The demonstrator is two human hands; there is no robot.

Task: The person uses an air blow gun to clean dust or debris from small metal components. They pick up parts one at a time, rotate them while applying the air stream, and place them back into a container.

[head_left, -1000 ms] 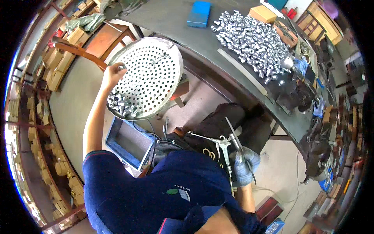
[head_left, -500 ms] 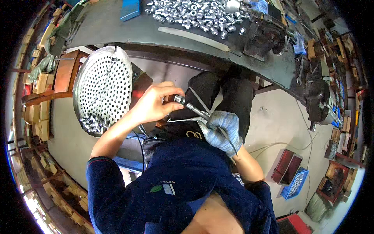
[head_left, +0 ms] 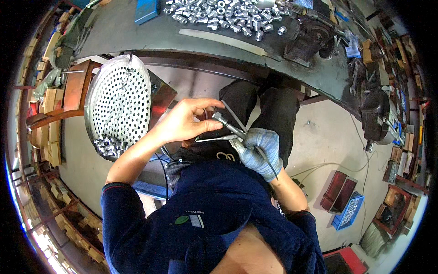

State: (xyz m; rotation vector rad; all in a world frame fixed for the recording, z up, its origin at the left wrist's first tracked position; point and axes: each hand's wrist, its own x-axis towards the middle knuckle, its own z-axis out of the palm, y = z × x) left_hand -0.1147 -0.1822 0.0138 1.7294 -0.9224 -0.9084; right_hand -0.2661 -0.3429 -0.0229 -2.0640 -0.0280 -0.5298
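My bare left hand has its thumb and forefinger around a small shiny metal fitting. That fitting sits on the tip of a dark, round rod-shaped tool. My right hand, in a blue-grey knit glove, is closed around the rod tool. A long flat file-like strip also passes through this grip, sticking out above and below the fist. From the same fist a thin light metal tool points left; its kind is unclear. Both hands are above my lap.
Many loose metal fittings lie on the dark workbench, near a flat metal strip and a dark machine. At left stands a perforated round pan with some fittings. A blue crate is on the floor at right.
My left hand has moved slightly right, bringing the fitting from just off the rod tool's tip onto it. The right hand keeps its grip with little movement.
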